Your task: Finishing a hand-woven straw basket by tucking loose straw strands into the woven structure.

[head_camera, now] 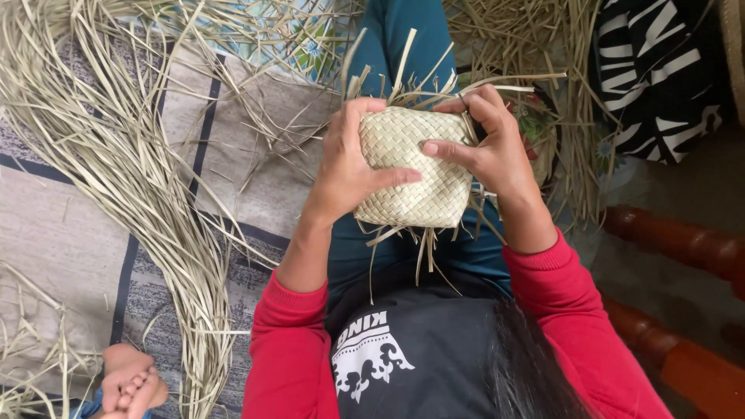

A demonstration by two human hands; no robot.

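Both hands are on the weave, right over the lap. Left hand (345, 167) wraps the left edge of the woven palm-leaf pouch (411, 171), fingers curled behind it, thumb lying flat across the front near the lower middle. Right hand (489, 147) grips the right side, thumb pressed onto the front face, fingers hooked over the top right corner; it looks as if they pinch a strip end there, though that is hard to make out. The pouch sits tilted between the two hands, above the teal trousers (403, 39), with loose strip ends (403, 70) fanning out of the top and more trailing from the bottom edge.

Risk from here, as I judge it: those free ends are unlocked, so a slack grip could let the outer rows open up. Pull a strip too hard or bend it sharply and the dry leaf may split. Press too firmly with the thumbs and the face could crease.

Off to the left, a long heap of loose leaf strips (155, 202) sprawls over the floor mat (70, 233). Someone else's foot (128, 384) peeks in at bottom left.
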